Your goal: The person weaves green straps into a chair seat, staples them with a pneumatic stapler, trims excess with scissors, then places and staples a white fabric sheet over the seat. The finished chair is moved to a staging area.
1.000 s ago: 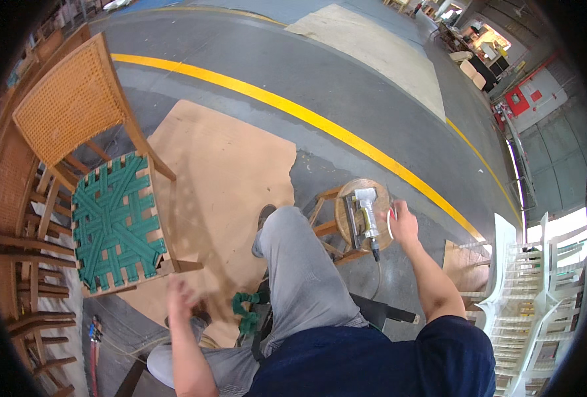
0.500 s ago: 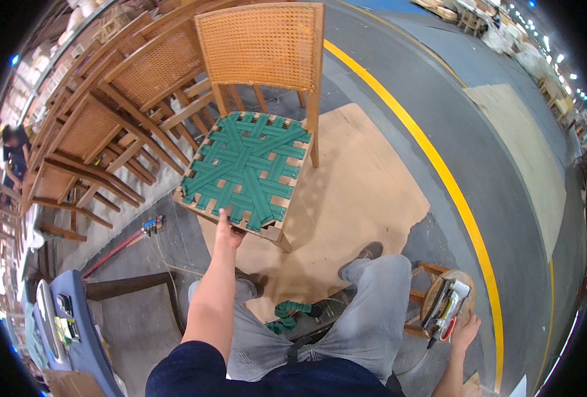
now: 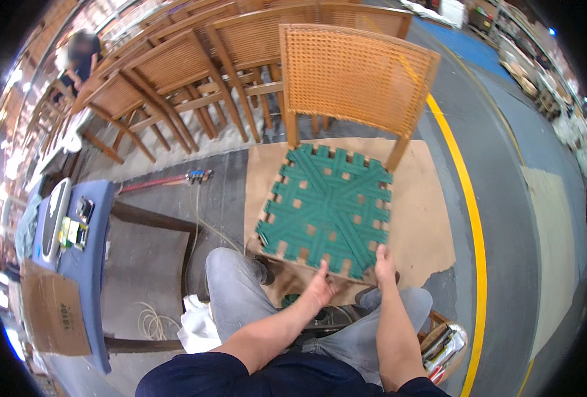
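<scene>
Green webbing, woven in straight and diagonal bands, covers the seat of a wooden chair directly in front of a seated person, above a brown sheet on the floor. Its cane back is on the far side, with a row of similar chairs beyond. The left hand grips the near edge of the seat, thumb uppermost; the right hand is closed on the near right corner, its fingertips partly hidden. Whether the front legs touch the sheet cannot be told.

The frame looks stiff and moderately light, manageable with two hands, and the bare wood is unlikely to be slippery. The webbing probably yields a little when pressed, while the cane seems the most fragile part. The solid seat rails and back posts look like the safest holds, rather than straps or cane.

At lower right, a metal hand tool lies on a small stool beside the person's knee.
</scene>
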A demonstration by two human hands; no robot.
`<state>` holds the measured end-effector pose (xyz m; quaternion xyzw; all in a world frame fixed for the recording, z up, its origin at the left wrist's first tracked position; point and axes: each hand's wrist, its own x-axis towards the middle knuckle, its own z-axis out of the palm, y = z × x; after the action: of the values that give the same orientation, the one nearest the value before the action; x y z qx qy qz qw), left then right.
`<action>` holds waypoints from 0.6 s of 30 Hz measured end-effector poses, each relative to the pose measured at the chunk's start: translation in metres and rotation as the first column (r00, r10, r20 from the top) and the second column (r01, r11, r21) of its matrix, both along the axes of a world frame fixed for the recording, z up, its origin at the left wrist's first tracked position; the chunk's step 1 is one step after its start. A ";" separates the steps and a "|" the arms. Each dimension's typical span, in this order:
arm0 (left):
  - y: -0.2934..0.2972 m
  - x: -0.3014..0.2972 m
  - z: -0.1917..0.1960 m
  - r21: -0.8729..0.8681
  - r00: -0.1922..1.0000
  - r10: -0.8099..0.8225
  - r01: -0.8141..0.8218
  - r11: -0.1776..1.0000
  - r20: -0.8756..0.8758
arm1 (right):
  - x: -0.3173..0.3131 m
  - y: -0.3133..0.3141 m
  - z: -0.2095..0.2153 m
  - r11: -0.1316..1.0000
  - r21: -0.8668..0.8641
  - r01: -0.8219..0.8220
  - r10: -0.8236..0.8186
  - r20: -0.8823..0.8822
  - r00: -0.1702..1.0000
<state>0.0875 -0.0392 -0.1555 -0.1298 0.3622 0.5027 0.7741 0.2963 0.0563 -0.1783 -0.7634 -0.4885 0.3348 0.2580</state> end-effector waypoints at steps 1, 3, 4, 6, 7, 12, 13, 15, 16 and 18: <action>-0.014 0.007 -0.002 -0.036 0.986 -0.112 0.109 0.993 -0.122 | 0.004 -0.001 -0.006 1.000 0.019 -0.001 -0.001 0.115 0.993; -0.056 0.003 -0.013 -0.111 0.971 -0.209 0.196 0.974 -0.121 | -0.015 -0.011 -0.004 0.948 -0.301 -0.099 0.155 0.171 0.973; -0.069 0.005 -0.014 -0.171 0.960 -0.262 0.242 0.955 -0.102 | -0.022 -0.018 0.000 0.951 -0.293 -0.095 0.148 0.163 0.975; -0.072 0.006 -0.018 -0.138 0.947 -0.301 0.285 0.949 -0.115 | -0.026 -0.012 0.010 0.976 -0.209 -0.060 0.095 0.160 0.983; -0.074 0.005 -0.020 -0.125 0.940 -0.316 0.301 0.945 -0.125 | -0.034 -0.015 0.013 0.979 -0.201 -0.038 0.072 0.165 0.984; -0.079 -0.003 -0.012 -0.199 0.821 -0.519 0.482 0.854 -0.240 | -0.032 -0.007 0.010 0.961 -0.269 -0.060 0.107 0.165 0.980; -0.074 -0.004 0.004 -0.145 0.767 -0.580 0.564 0.813 -0.273 | -0.013 -0.004 0.006 0.987 -0.147 -0.071 0.103 0.229 0.968; -0.075 -0.032 0.040 0.044 0.721 -0.589 0.645 0.763 -0.364 | 0.006 -0.001 0.003 0.992 0.074 -0.102 0.083 0.225 0.971; -0.090 -0.053 0.055 0.162 0.743 -0.540 0.635 0.755 -0.396 | 0.000 -0.004 0.002 0.983 0.140 -0.118 0.095 0.161 0.982; -0.130 -0.098 0.082 0.318 0.814 -0.371 0.532 0.784 -0.446 | -0.030 -0.009 0.008 0.933 0.220 -0.284 0.174 0.415 0.893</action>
<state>-0.0104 -0.1696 -0.0736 0.2303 0.3983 0.3805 0.8022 0.2668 0.0471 -0.1700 -0.7077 -0.6588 0.1338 0.2174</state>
